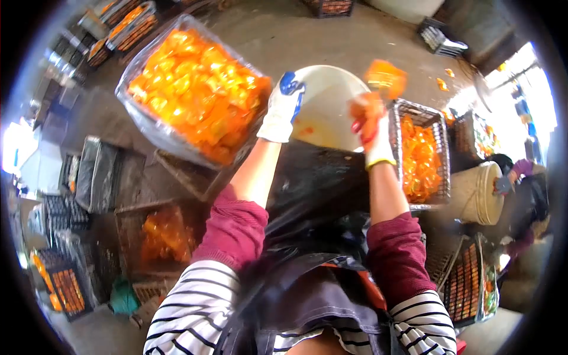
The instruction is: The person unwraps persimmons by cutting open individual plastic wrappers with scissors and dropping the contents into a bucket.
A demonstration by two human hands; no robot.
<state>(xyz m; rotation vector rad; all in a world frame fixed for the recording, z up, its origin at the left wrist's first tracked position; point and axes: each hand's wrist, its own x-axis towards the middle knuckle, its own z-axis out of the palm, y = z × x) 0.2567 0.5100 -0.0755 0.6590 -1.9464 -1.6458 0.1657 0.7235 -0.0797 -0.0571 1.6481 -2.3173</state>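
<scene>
My left hand [287, 105], in a white and blue glove, is at the left rim of a pale bucket [331, 80]. Its fingers are curled, and what they hold, if anything, is hidden. Over the bucket's right side, my right hand [374, 131], in a white and red glove with a yellow cuff, is closed on a blurred orange piece [368, 106]. Just above it is another orange piece [386, 78]; I cannot tell whether it is held. Left of the bucket, a plastic-lined crate [133, 112] is heaped with glossy, wet orange pieces [195, 89] of unclear kind.
A lattice crate [441, 130] of orange pieces stands on the right, beside a cream bucket [473, 192]. Another person [526, 195] is at the far right. Lower left is a brown crate [127, 236] with orange pieces. Several crates line the floor [278, 29].
</scene>
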